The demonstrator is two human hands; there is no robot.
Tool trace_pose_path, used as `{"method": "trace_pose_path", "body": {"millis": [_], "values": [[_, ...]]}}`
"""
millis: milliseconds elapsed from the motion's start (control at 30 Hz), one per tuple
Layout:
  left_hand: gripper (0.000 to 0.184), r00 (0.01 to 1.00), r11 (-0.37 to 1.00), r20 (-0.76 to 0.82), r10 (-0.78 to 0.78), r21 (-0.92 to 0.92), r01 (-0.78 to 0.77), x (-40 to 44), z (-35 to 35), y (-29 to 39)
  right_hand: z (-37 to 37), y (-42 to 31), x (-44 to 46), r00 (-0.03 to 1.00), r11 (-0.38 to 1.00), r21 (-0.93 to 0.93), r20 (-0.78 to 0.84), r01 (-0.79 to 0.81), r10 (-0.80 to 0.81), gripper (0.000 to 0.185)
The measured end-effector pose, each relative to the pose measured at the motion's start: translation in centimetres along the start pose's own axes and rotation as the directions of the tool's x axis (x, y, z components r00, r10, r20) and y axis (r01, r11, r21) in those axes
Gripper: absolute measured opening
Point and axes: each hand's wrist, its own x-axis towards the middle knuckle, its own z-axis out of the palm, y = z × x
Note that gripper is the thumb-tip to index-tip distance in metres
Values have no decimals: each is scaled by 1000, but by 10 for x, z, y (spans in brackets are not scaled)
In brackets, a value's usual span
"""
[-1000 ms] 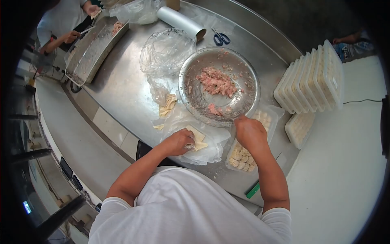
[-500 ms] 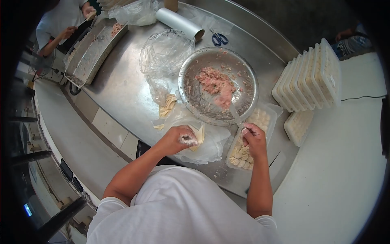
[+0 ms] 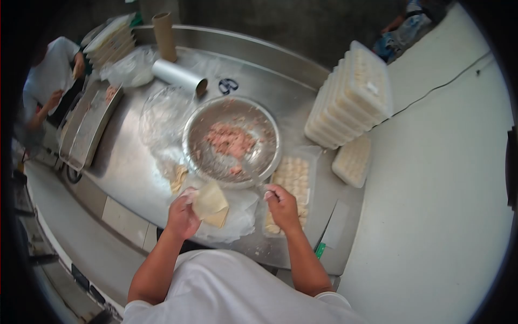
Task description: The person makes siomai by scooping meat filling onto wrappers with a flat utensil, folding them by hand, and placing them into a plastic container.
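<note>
My left hand [image 3: 184, 215] holds up a thin, pale dough wrapper [image 3: 209, 201] by its left edge. More wrappers [image 3: 218, 217] lie below it on a clear plastic sheet [image 3: 242, 214]. My right hand [image 3: 282, 208] is closed around a flat spatula [image 3: 252, 172] whose blade reaches over the near rim into a round steel bowl [image 3: 273, 160]. Pink minced meat [image 3: 229, 139] sits in the middle of the bowl, with a little near the blade. Under and beside my right hand is a plastic tray [image 3: 312, 171] with rows of dumplings.
Stacked dumpling trays [image 3: 349, 100] and another tray [image 3: 352, 160] stand at right. Scissors [image 3: 228, 86], a silver roll [image 3: 179, 77] and plastic bags [image 3: 162, 117] lie behind. A green-handled knife [image 3: 320, 250] is near the front. At left, another person [image 3: 48, 81] works by a metal pan [image 3: 91, 127].
The view has shifted, so the table appears lower and further left. My left hand has lifted a wrapper off the pile. My right hand keeps the spatula at the bowl's near rim.
</note>
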Motion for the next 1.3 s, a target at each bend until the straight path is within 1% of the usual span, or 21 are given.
{"method": "trace_pose_path", "body": {"millis": [67,100,167,233,267,333,400,433,500,567,600,667,867,1033,1067,1100,1133,1167,1200,1233,1300], "values": [[30,998,994,-25,51,-100,-53,-1,43,13,0,-21,-3,904,859,-303,23,413,-427,19],[39,992,973,-87,94,-201,-110,-6,56,18,-2,-32,-7,900,856,-299,23,421,-435,19],[52,992,970,-24,127,-206,-129,-2,35,15,-10,-56,-13,912,842,-355,105,406,-396,19],[48,949,981,-251,189,7,-193,14,39,14,-13,-67,-20,894,805,-395,133,443,-427,19],[48,952,979,-233,197,-3,-203,19,47,15,-15,-70,-23,887,777,-431,163,458,-432,19],[45,997,991,8,76,-107,-74,21,74,19,-12,-72,-26,848,723,-452,180,522,-499,20],[44,998,983,66,6,-183,6,27,74,14,-3,-73,-28,794,628,-507,221,590,-567,25],[42,1000,991,13,6,-131,-5,28,83,15,-1,-70,-25,800,652,-475,244,591,-548,25],[36,986,995,-165,-7,-102,-10,34,79,11,-1,-55,-21,753,538,-550,302,639,-585,24],[33,952,992,-306,11,-120,-49,39,67,8,-7,-79,-26,800,515,-635,309,576,-514,20],[33,941,995,-332,65,-55,-88,39,69,6,-5,-87,-31,798,534,-607,332,589,-503,20],[33,926,992,-357,120,12,-124,40,65,10,-2,-96,-35,827,594,-607,206,528,-523,20],[37,953,991,-278,119,-19,-129,42,65,7,22,-52,-15,779,570,-548,295,612,-553,22],[52,978,955,-78,191,-214,-204,22,93,29,8,-84,-26,844,734,-418,229,535,-485,22],[40,984,977,48,171,-133,-164,27,69,27,3,-88,-26,857,769,-378,224,516,-464,22],[40,985,979,51,167,-128,-159,28,65,22,-1,-94,-27,858,771,-377,218,514,-465,22],[42,986,961,-14,167,227,-160,24,62,15,-5,-98,-30,879,795,-377,247,475,-408,21],[49,980,825,-72,186,553,-116,23,58,8,-8,-99,-32,897,818,-379,273,432,-347,21],[59,967,645,48,252,737,-204,26,61,8,-10,-95,-33,904,823,-383,259,420,-341,21],[59,972,648,53,228,738,-192,27,63,8,-11,-89,-32,879,797,-384,302,467,-369,21],[50,957,154,141,254,971,-184,28,78,10,-23,-85,-35,873,782,-400,315,478,-373,21]]}}
